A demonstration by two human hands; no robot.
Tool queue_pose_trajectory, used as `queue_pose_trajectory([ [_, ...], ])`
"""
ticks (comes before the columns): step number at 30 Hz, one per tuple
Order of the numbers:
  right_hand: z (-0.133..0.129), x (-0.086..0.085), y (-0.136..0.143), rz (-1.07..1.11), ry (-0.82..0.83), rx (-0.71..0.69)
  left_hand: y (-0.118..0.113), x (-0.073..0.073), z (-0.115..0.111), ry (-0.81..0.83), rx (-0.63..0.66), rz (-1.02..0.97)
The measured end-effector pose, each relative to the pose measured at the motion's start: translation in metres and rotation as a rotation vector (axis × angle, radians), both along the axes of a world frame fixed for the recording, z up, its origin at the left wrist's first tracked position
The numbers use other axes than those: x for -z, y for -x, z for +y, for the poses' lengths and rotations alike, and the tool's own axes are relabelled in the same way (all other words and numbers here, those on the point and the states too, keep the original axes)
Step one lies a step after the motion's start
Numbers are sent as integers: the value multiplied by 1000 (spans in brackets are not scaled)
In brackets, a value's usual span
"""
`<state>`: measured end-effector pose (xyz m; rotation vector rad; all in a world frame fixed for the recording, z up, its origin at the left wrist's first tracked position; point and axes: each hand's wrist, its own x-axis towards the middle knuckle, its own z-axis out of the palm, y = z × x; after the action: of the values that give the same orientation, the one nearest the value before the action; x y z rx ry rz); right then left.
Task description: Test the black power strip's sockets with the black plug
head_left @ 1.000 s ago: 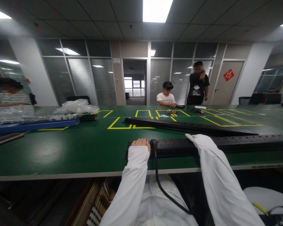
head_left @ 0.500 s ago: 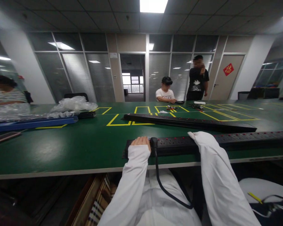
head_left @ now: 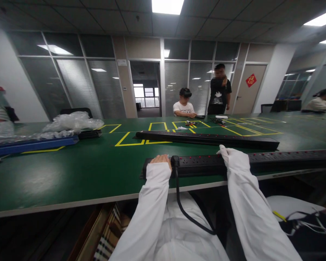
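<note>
A long black power strip [head_left: 201,166] with a row of sockets and small red switches lies along the front of the green table. Over its left end, my bare left hand [head_left: 161,159] is wrapped, its fingertips hidden behind the far side. Beside that hand a black plug [head_left: 175,161] sits in a socket, and its thick cable [head_left: 178,195] hangs over the table edge into my lap. My right hand [head_left: 235,157], covered in white, is closed on the strip farther right. Its fingers are mostly hidden. A second black power strip [head_left: 206,139] lies behind the first.
Yellow tape outlines [head_left: 129,139] mark the green table [head_left: 97,174]. At left lie blue channel pieces [head_left: 38,145] and crumpled clear plastic [head_left: 73,121]. Small tools [head_left: 191,123] lie across the table, near a seated person [head_left: 184,107] and a standing person [head_left: 219,90].
The view has turned slightly to the right. My right hand has shifted and raised a little on the power strip, while my left hand stays at its left end.
</note>
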<state>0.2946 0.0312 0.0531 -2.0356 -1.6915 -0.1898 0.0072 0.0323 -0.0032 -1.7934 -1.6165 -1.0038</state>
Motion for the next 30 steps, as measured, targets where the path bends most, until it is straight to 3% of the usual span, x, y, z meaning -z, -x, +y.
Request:
queue_pose_trajectory([
  [7, 25, -4, 0, -33, 28, -32, 0, 1, 1, -32, -26, 6],
  [15, -3, 2, 6, 170, -72, -28, 6, 8, -12, -92, 39, 41],
  [19, -21, 4, 34, 296, -133, -216, 9, 6, -14, -42, 73, 55],
  [22, -32, -2, 77, 246, -45, -695, 10, 5, -15, -29, 97, 62],
  [24, -34, -7, 107, 107, -83, -880, 11, 5, -16, -29, 107, 55],
  [27, -29, -9, 139, -90, -161, -835, 11, 5, -17, 1, 108, 48],
  [30, -21, -3, 152, -40, -75, -795, 13, 4, -18, 34, 118, 62],
])
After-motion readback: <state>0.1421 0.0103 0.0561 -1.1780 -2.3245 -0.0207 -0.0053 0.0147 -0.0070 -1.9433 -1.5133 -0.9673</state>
